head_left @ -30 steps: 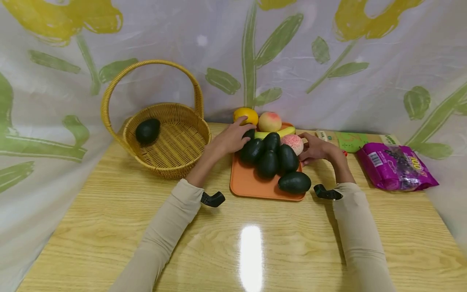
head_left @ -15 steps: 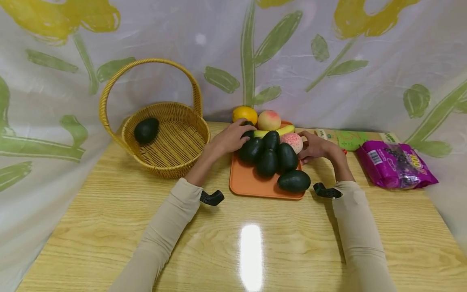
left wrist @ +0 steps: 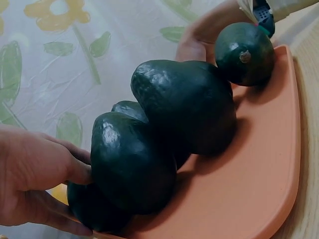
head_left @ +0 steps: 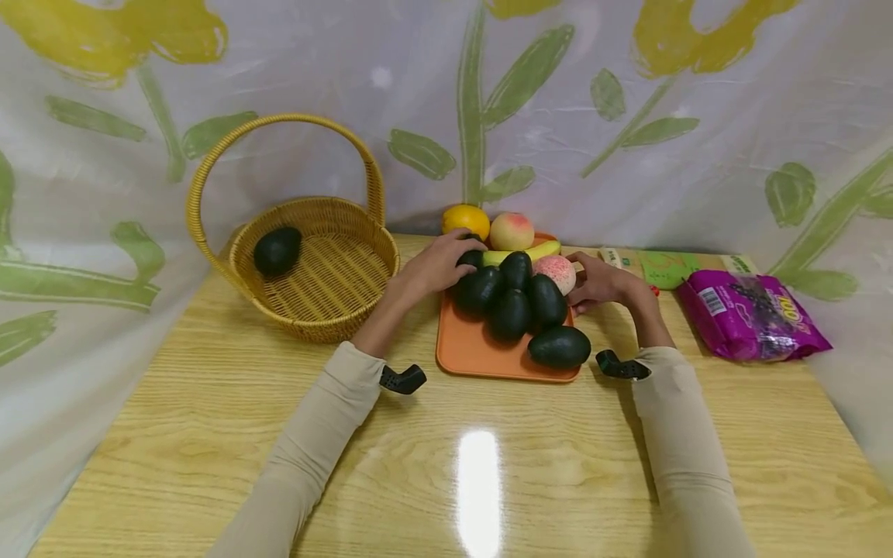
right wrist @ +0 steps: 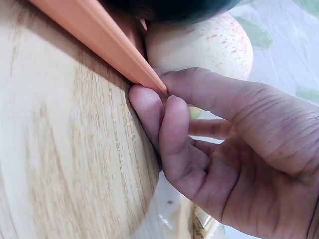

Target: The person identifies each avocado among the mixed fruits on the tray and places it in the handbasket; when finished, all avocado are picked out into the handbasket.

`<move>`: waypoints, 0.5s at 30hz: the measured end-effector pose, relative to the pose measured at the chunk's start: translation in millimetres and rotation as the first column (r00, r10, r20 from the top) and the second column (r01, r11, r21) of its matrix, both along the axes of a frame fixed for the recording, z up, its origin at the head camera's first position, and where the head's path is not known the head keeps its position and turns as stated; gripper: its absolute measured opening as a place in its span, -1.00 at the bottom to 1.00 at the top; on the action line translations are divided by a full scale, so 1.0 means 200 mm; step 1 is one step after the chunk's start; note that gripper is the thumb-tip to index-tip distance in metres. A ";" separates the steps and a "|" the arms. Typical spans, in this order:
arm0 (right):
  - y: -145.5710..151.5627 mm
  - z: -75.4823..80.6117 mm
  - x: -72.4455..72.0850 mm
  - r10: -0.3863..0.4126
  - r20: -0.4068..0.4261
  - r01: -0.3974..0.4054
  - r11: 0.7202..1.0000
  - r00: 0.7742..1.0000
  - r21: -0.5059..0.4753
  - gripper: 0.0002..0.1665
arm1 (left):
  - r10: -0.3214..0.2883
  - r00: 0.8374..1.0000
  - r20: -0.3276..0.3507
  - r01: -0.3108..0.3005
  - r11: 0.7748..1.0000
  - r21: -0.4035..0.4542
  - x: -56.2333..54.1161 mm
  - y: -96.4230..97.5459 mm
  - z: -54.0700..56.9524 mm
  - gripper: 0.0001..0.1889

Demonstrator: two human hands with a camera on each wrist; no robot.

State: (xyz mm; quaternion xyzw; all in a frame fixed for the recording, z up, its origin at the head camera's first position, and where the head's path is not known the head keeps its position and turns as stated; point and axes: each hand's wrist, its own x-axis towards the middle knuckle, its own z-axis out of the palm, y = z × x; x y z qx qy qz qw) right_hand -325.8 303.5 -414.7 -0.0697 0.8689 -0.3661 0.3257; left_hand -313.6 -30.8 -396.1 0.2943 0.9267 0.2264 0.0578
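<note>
At the back left of the orange tray (head_left: 481, 355), my left hand (head_left: 438, 267) grips a dark green avocado (left wrist: 94, 208) between thumb and fingers; the fingers partly cover it in the head view. My right hand (head_left: 600, 280) pinches the tray's right rim, thumb above and fingertips underneath, as the right wrist view shows. Several more avocados (head_left: 508, 315) crowd the tray, one lying on its side (head_left: 560, 346) at the front right. A pink-speckled peach (head_left: 556, 273) lies close to my right thumb. Behind the avocados stretches a banana (head_left: 544, 250).
Left of the tray stands a wicker basket (head_left: 317, 332) with a tall handle and one avocado (head_left: 277, 251) inside. A lemon (head_left: 465, 222) and another peach (head_left: 512, 232) sit at the back. On the right lie a purple packet (head_left: 749, 316) and a green-and-tan package (head_left: 673, 269).
My left fingers have shifted slightly over the avocado, away from the lemon. The right hand stays at the tray's rim, and the fruit keeps its layout.
</note>
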 end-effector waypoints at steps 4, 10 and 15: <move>-0.01 0.00 -0.01 0.010 0.003 -0.010 1.000 1.000 -0.007 0.12 | 0.006 1.000 -0.003 -0.006 1.000 0.006 0.00 -0.01 0.01 -0.55; -0.01 0.01 0.00 0.006 0.006 -0.005 1.000 1.000 -0.017 0.09 | 0.019 1.000 -0.024 -0.018 0.998 0.053 0.01 -0.03 0.03 -0.57; -0.01 0.02 0.00 0.003 0.005 -0.003 1.000 1.000 -0.011 0.11 | 0.027 0.999 -0.031 -0.025 0.997 0.073 0.03 -0.05 0.08 -0.56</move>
